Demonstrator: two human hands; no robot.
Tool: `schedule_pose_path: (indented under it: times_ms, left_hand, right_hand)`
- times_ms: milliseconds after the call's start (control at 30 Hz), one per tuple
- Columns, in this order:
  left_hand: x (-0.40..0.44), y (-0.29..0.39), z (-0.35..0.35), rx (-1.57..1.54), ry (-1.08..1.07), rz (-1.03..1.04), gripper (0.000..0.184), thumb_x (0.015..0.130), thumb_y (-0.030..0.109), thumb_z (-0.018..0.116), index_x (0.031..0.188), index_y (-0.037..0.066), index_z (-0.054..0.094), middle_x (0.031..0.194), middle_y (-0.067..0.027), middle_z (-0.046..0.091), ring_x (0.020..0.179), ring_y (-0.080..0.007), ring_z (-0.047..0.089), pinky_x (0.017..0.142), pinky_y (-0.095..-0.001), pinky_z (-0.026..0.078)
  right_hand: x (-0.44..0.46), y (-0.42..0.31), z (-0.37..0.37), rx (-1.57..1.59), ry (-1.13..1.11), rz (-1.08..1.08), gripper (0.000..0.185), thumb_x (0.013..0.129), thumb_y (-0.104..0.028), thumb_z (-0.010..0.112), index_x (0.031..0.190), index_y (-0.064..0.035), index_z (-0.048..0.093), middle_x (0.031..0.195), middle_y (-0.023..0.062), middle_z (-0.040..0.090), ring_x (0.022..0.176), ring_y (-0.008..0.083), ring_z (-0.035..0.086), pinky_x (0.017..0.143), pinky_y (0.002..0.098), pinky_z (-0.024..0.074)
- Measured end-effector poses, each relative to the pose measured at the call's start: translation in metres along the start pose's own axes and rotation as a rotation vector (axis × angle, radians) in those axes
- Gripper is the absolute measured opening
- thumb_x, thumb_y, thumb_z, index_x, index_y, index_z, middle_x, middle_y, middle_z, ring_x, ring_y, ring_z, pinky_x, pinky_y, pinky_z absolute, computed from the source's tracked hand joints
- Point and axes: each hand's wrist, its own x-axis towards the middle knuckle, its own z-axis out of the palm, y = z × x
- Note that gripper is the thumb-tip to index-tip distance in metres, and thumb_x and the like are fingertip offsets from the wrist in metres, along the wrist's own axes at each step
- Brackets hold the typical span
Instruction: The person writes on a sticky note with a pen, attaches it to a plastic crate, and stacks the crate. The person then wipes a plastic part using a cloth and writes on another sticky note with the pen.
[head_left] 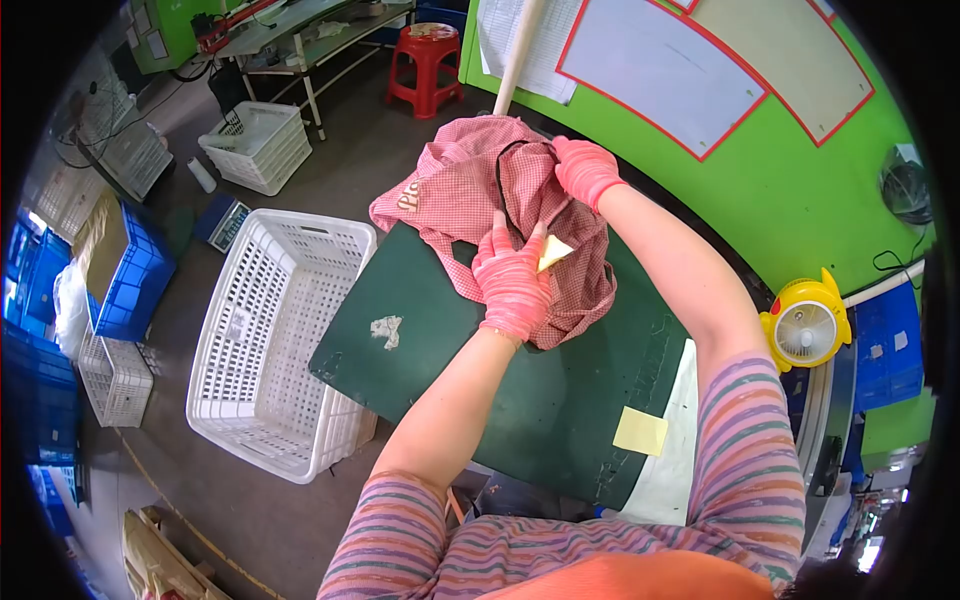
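Note:
A bunched red-and-white checked cloth (455, 160) with a lettered patch and a dark edging lies over the far end of a dark green board (420, 310). My left hand (512, 285), in a pink fingerless glove, rests on the cloth with its fingers stretched forward and the thumb apart. Beside that thumb is a small pale yellow piece (553, 252); whether it is attached to the cloth I cannot tell. At the cloth's far right edge, my right hand (588, 172), gloved alike, is closed on the fabric, its fingertips partly hidden.
A white plastic basket (215, 400) stands left of the board. A yellow note (640, 431) lies on the board's near right part. A yellow fan (806, 332) is at the right, by a green panel (770, 210). Farther off are a red stool (424, 70) and another white basket (262, 150).

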Motion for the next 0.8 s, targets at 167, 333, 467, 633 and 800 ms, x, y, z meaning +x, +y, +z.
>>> schedule_pose_path:
  times_ms: [167,333,467,633,800]
  left_hand:
    - [0.002,-0.015,0.009,0.029,-0.155,-0.072,0.060,0.069,0.022,0.070,0.127,0.008,0.058,0.114,-0.0144,0.061,0.104,-0.0343,0.056,0.086,-0.0491,0.042]
    - [-0.001,-0.012,0.010,0.049,0.013,-0.122,0.059,0.067,0.022,0.071,0.122,0.003,0.058,0.106,-0.0125,0.063,0.095,-0.0332,0.058,0.080,-0.0484,0.042]
    - [-0.003,-0.009,0.009,-0.026,-0.095,-0.091,0.053,0.065,0.021,0.071,0.114,0.004,0.062,0.111,-0.0142,0.060,0.101,-0.0345,0.056,0.084,-0.0506,0.040]
    - [0.001,0.003,-0.005,0.024,-0.080,0.177,0.036,0.071,0.026,0.068,0.099,0.003,0.068,0.137,-0.0146,0.049,0.126,-0.0390,0.044,0.103,-0.0557,0.031]
    - [0.003,0.002,-0.017,0.060,-0.446,0.139,0.038,0.074,0.029,0.068,0.106,0.008,0.066,0.146,-0.0124,0.044,0.136,-0.0444,0.032,0.110,-0.0654,0.018]
  right_hand:
    - [-0.004,-0.004,-0.035,0.200,0.309,0.066,0.024,0.091,-0.026,0.051,0.104,-0.0105,0.065,0.107,0.0142,0.068,0.100,0.0339,0.064,0.085,0.0441,0.0517]
    - [-0.015,0.011,-0.037,0.313,0.680,-0.017,0.023,0.084,-0.028,0.062,0.099,-0.0112,0.061,0.105,0.0117,0.064,0.094,0.0323,0.062,0.081,0.0443,0.0500]
    - [-0.038,0.003,-0.029,0.089,0.583,-0.486,0.020,0.081,-0.023,0.065,0.095,-0.0097,0.060,0.094,0.0098,0.061,0.090,0.0326,0.062,0.079,0.0434,0.0499]
    - [-0.044,-0.004,-0.002,-0.285,0.049,-0.862,0.016,0.081,-0.027,0.062,0.088,-0.0132,0.066,0.090,0.0064,0.066,0.086,0.0282,0.064,0.085,0.0430,0.0461]
    - [-0.049,0.004,0.007,-0.521,-0.139,-0.812,0.048,0.081,-0.038,0.064,0.123,-0.0171,0.058,0.123,0.0069,0.060,0.115,0.0259,0.056,0.100,0.0458,0.0389]
